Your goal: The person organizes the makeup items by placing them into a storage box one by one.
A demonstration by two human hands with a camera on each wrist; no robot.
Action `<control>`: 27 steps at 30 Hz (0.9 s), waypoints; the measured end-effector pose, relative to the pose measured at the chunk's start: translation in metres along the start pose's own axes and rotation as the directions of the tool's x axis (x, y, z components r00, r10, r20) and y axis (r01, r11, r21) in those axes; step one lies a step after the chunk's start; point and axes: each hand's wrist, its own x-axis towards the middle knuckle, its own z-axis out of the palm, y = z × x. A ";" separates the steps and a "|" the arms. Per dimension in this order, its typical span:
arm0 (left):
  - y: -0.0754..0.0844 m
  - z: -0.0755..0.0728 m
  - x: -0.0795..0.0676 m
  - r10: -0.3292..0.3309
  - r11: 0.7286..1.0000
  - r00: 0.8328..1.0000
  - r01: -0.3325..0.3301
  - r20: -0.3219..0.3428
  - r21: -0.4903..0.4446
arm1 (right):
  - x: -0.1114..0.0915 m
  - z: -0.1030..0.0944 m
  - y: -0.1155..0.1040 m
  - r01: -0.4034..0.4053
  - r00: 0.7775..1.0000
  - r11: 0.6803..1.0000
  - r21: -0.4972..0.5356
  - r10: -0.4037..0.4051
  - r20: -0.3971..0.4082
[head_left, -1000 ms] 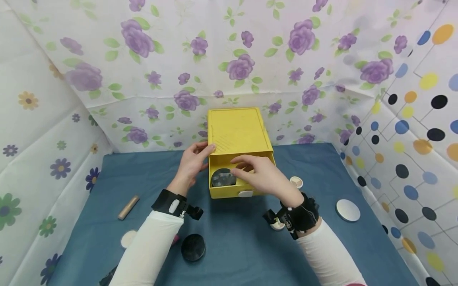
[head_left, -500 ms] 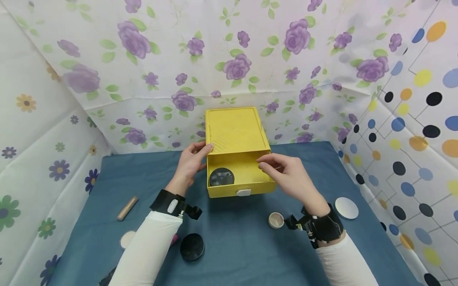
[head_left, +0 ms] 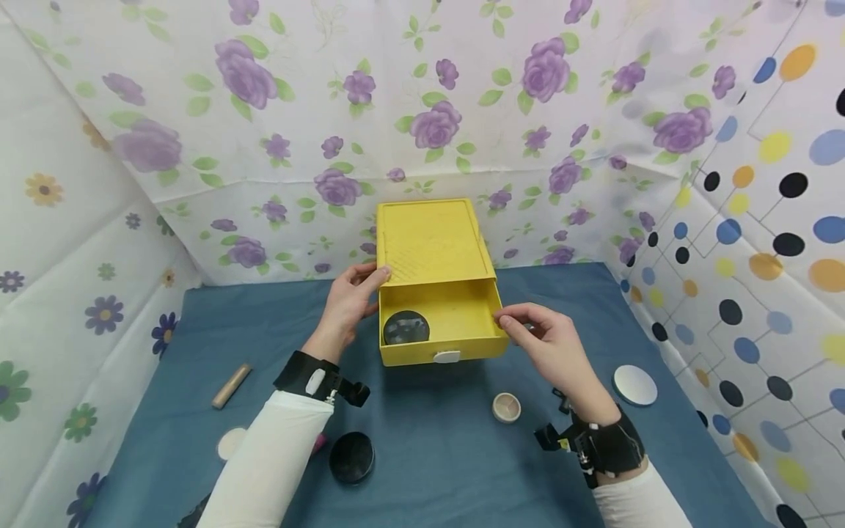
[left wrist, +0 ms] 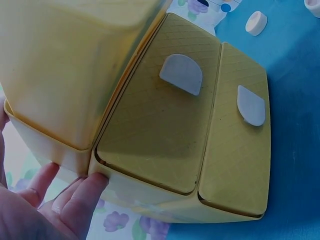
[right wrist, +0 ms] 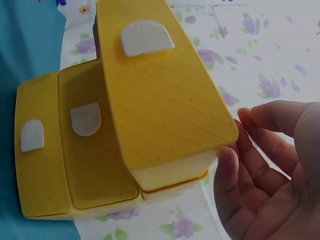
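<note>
The yellow drawer box (head_left: 432, 238) stands against the back cloth, its top drawer (head_left: 462, 312) pulled out. A round black lid-like piece (head_left: 405, 328) lies in the drawer's left part. My left hand (head_left: 346, 301) holds the box at its left front corner, thumb on top, fingers on the side wall. In the left wrist view, two lower drawers with white handles (left wrist: 181, 75) are shut. At the drawer's right rim, my right hand (head_left: 541, 334) has its fingers loosely bent. The right wrist view shows its fingertips (right wrist: 229, 155) right at the drawer's front corner, with nothing visible between thumb and fingers.
A small round pot (head_left: 506, 408) and a white disc (head_left: 635, 385) lie on the right of the blue cloth. Nearer on the left are a round black container (head_left: 352, 458), a brownish tube (head_left: 231, 386) and a pale disc (head_left: 231, 444), partly behind my left sleeve.
My right hand has moved right, from over the drawer to its right rim, uncovering the drawer's inside and the small pot. The left hand keeps its place on the box.
</note>
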 end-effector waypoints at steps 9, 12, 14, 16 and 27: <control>0.000 0.000 -0.002 0.005 1.000 1.000 -0.005 0.010 -0.007 | -0.010 -0.002 0.011 -0.026 0.998 0.988 0.151 0.034 -0.047; 0.000 -0.001 -0.002 0.004 1.000 1.000 -0.004 -0.004 -0.005 | -0.013 -0.003 0.021 -0.058 0.997 0.982 0.181 0.067 -0.045; 0.000 -0.002 -0.001 0.006 1.000 1.000 -0.006 -0.010 -0.006 | -0.016 -0.003 0.030 -0.094 0.994 0.979 0.180 0.102 -0.033; 0.000 -0.002 -0.001 0.004 1.000 1.000 -0.004 -0.013 -0.004 | -0.019 -0.005 0.038 -0.149 0.988 0.973 0.174 0.154 -0.012; -0.001 -0.002 0.000 0.003 1.000 1.000 -0.003 -0.008 -0.008 | -0.047 -0.045 0.091 -0.352 0.936 0.935 0.041 0.352 0.000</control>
